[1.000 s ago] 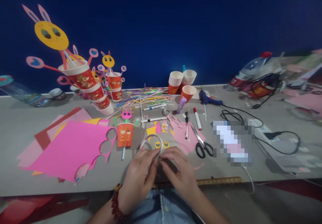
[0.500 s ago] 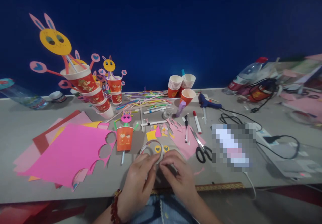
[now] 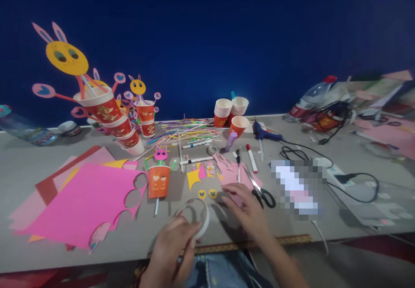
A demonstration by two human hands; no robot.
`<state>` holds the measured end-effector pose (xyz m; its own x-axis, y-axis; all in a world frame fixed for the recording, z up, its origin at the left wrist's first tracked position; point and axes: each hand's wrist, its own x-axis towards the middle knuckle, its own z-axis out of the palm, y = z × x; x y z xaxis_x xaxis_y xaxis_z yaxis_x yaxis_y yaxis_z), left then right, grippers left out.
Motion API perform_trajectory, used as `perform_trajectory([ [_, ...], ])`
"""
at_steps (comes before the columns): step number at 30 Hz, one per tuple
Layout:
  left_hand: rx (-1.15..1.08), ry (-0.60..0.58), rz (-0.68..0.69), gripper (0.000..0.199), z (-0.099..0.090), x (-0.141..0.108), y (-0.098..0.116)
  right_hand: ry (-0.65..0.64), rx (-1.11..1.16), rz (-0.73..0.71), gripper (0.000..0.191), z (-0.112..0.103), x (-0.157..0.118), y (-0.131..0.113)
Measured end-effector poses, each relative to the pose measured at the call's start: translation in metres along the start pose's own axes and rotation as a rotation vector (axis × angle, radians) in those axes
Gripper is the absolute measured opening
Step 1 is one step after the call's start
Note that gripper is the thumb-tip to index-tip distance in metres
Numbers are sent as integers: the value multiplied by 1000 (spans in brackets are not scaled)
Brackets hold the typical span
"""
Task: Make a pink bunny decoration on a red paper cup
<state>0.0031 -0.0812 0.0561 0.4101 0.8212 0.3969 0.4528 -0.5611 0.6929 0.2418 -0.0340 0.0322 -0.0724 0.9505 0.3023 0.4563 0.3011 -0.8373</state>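
My left hand (image 3: 173, 247) grips a roll of tape (image 3: 206, 222) near the table's front edge, the ring tilted up and its inner label showing. To the right, my right hand (image 3: 248, 212) hovers with fingers apart, nothing visible in it. Its fingers are near the black-handled scissors (image 3: 267, 198) and the cut pink paper (image 3: 229, 173). Between the hands, just beyond the tape, lie two small yellow discs with heart shapes (image 3: 202, 194). An orange paper cup (image 3: 158, 182) topped with a pink paper face (image 3: 160, 153) lies left of them, a straw sticking out below.
Pink, red and yellow sheets (image 3: 84, 197) cover the left side. Behind them stand stacked-cup rabbit figures (image 3: 108, 109). Drinking straws (image 3: 181, 133), paper cups (image 3: 223, 109) and a blue glue gun (image 3: 266, 132) lie at the back. A phone, power strip and cables (image 3: 296, 153) occupy the right.
My hands have come apart. The left has drawn the tape roll back and down; the right has let go and moved right, towards the scissors, with fingers opened.
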Motion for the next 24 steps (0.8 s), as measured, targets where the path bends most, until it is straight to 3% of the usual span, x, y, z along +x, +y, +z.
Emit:
perform_trajectory([
  [3,128,-187,129,47,6,-5,-5,-175,-219,-79,31,3,8,7],
  [6,207,-327,109,43,11,-8,-12,-255,-365,-106,44,13,13,4],
  [9,240,-393,58,36,14,-10,-16,-303,-462,-132,56,21,18,1],
  [17,138,-350,-44,31,8,-3,-14,-328,-506,-109,64,26,23,3],
  [24,114,-179,-116,17,12,14,-17,-293,-283,-53,68,28,15,12],
])
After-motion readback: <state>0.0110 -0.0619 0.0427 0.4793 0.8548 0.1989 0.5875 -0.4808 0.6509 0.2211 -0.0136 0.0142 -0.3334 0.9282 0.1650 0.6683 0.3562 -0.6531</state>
